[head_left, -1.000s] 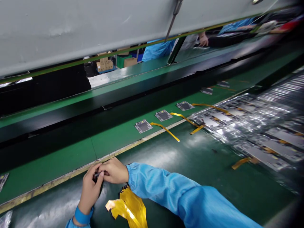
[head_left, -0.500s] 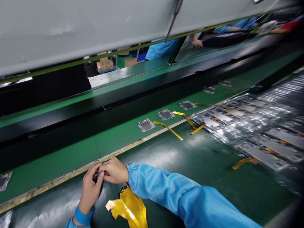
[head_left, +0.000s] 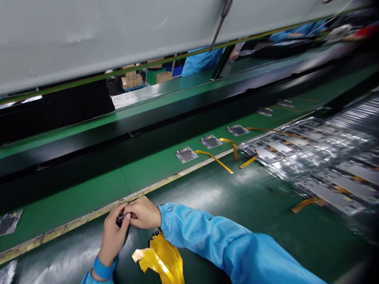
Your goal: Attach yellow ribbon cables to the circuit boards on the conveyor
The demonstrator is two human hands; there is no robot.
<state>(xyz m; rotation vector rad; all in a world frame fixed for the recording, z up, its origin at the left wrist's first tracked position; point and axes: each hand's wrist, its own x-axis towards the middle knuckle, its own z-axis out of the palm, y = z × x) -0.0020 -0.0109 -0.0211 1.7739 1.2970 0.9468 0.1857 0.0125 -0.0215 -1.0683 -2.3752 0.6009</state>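
Note:
My left hand (head_left: pixel 113 234) and my right hand (head_left: pixel 144 213) meet at the near edge of the green bench, fingers closed together on a small dark part (head_left: pixel 121 217) that I cannot make out. Both arms wear blue sleeves. Just below the hands lies a crumpled pile of yellow flex strips (head_left: pixel 161 257). On the green conveyor belt (head_left: pixel 89 197) beyond, small circuit boards (head_left: pixel 186 154) with yellow ribbon tails (head_left: pixel 213 159) lie in a row.
Clear plastic trays (head_left: pixel 314 161) holding boards fill the right side of the bench. Another board (head_left: pixel 10 222) sits on the belt at far left. A grey panel (head_left: pixel 89 35) hangs overhead. Other people in blue sleeves (head_left: pixel 201 61) work across the line.
The boards on the belt have drifted to the right. My hands stay in the same place, still pinched together.

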